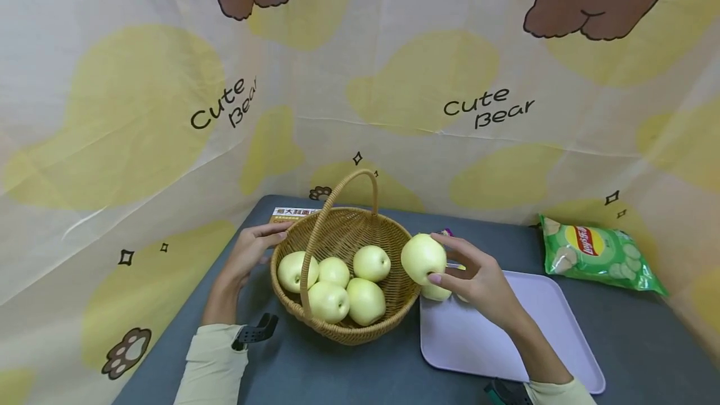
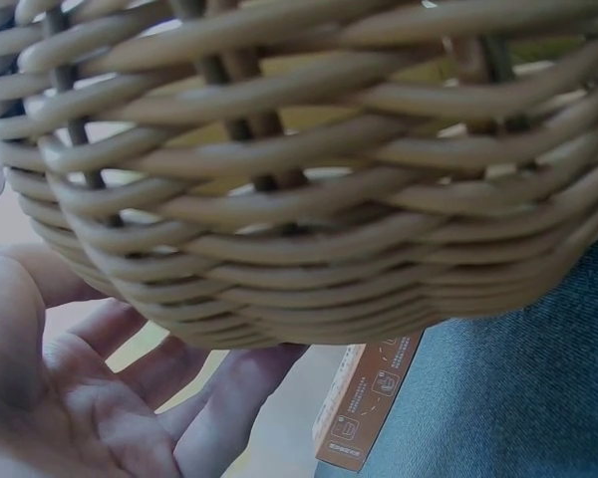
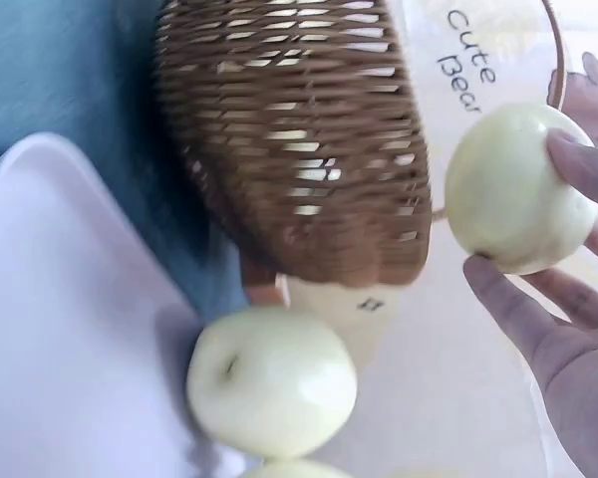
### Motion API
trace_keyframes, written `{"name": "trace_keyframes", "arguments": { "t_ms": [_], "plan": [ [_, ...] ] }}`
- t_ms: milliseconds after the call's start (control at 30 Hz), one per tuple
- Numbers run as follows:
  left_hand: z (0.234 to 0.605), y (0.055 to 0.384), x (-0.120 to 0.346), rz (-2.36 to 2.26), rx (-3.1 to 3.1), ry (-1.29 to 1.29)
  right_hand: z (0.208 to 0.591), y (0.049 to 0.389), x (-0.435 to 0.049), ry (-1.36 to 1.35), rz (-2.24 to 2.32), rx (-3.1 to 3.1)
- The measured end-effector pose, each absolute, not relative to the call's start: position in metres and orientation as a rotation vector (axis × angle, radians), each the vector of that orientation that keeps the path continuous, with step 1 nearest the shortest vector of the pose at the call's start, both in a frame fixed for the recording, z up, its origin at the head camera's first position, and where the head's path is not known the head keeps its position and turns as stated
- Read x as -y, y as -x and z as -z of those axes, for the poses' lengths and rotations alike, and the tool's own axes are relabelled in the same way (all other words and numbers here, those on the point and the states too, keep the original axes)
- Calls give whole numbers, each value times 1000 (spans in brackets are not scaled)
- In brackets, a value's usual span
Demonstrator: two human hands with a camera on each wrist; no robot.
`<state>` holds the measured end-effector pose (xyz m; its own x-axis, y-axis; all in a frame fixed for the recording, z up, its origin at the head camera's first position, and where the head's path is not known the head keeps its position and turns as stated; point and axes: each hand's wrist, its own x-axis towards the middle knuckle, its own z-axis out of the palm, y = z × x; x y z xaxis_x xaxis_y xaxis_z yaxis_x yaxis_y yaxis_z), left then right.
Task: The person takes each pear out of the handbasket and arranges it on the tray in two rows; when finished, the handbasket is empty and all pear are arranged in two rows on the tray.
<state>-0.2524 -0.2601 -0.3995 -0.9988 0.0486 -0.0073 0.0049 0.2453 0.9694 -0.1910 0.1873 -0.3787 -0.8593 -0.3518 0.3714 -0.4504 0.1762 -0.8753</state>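
Head view: my right hand [image 1: 484, 283] grips one apple [image 1: 423, 259] between thumb and fingers at the right rim of the basket [image 1: 337, 332], near the left back corner of the tabletop [image 1: 349, 374]. The basket opening lies left of this apple, which is near round, without a clear long axis. My left hand [image 1: 253, 252] touches the opposite rim.

Left wrist view: my left fingers extend, uncurled, beside the basket wall; their tips are partly hidden.

Right wrist view: the gripped apple sits above rim height.
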Motion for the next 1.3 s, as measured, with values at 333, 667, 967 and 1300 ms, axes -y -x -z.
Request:
{"name": "trace_keyframes", "arguments": {
  "t_ms": [333,667,967,1300],
  "plan": [
    [400,252,264,-1878,-2466,-29,392,185,-211,-697,-1748,2328],
    [400,252,265,-1880,-2451,-25,403,180,-234,-624,-1647,2321],
    [399,252,262,-1869,-2462,-12,411,177,-254,-535,-1572,2341],
    [399,253,261,-1876,-2458,-29,415,181,-279,-510,-1553,2338]
  ]
}}
